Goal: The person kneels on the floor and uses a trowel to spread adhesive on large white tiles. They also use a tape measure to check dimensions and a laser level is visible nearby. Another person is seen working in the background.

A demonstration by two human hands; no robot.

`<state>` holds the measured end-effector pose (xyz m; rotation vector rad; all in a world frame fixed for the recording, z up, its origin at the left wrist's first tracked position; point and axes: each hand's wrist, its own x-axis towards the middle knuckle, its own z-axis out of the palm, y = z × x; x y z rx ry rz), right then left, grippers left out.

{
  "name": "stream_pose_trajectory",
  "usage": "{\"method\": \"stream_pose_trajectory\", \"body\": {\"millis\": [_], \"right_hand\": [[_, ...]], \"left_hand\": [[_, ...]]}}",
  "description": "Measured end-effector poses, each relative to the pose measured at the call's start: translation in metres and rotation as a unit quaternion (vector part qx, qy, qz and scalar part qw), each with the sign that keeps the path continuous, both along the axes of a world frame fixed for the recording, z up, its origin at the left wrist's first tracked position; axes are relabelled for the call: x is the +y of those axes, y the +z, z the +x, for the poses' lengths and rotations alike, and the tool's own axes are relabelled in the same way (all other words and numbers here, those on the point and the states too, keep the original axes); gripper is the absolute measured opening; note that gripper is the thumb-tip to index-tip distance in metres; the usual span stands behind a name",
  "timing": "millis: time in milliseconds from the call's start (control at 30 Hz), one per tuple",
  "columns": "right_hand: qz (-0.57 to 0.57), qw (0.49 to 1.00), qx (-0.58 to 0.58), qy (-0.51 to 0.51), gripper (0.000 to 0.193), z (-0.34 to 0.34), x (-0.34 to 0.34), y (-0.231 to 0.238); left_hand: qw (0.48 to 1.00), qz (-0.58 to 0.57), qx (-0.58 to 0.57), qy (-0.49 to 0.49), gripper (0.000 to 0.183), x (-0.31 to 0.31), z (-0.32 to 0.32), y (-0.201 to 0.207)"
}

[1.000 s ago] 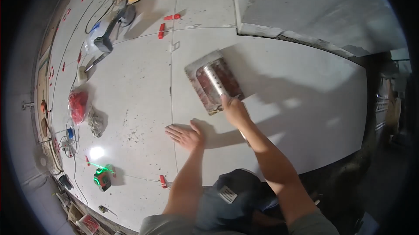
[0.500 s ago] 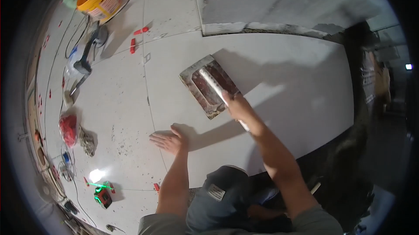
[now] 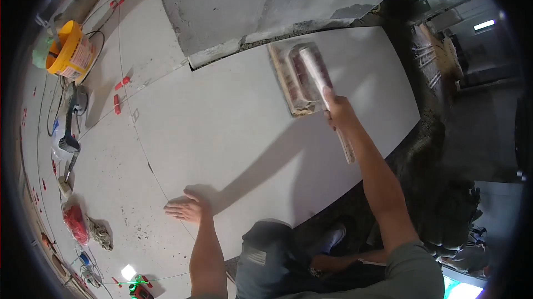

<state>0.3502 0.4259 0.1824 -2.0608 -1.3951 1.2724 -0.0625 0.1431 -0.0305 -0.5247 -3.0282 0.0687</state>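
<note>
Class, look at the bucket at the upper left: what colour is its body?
The bucket is yellow, seen best in the head view.

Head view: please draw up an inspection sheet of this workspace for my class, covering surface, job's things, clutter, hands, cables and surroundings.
Surface: pale tiles, speckled toward the left.
Job's things: block tool with a pale handle, over the tiles.
Clutter: yellow bucket, red clip, red bag, laser level, all leftward.
Hands: left hand open, palm down on tile; right hand grips the handle.
Cables: dark cable beside the bucket.
Surroundings: grey wall beyond; dark floor at right.
</note>
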Motion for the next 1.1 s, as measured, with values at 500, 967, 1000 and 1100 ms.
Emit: {"method": "stream_pose_trajectory", "body": {"millis": [500, 967, 1000, 1100], "right_hand": [[0.084, 0.965, -0.042, -0.244, 0.065, 0.102, -0.098, -0.018], [0.080, 0.962, 0.010, -0.261, 0.060, 0.066, -0.153, -0.004], [0.091, 0.968, 0.015, -0.232, 0.060, 0.033, -0.163, -0.015], [0.107, 0.990, -0.088, -0.017, 0.062, -0.078, -0.153, -0.065]], "left_hand": [[0.995, 0.060, 0.028, -0.069, 0.097, -0.008, -0.007, -0.012], [0.997, 0.060, -0.048, -0.016, 0.095, -0.001, -0.001, 0.009], [0.997, 0.061, -0.031, -0.034, 0.096, 0.003, 0.000, 0.014], [0.996, 0.040, -0.078, -0.023, 0.097, 0.013, -0.004, 0.027]]}}
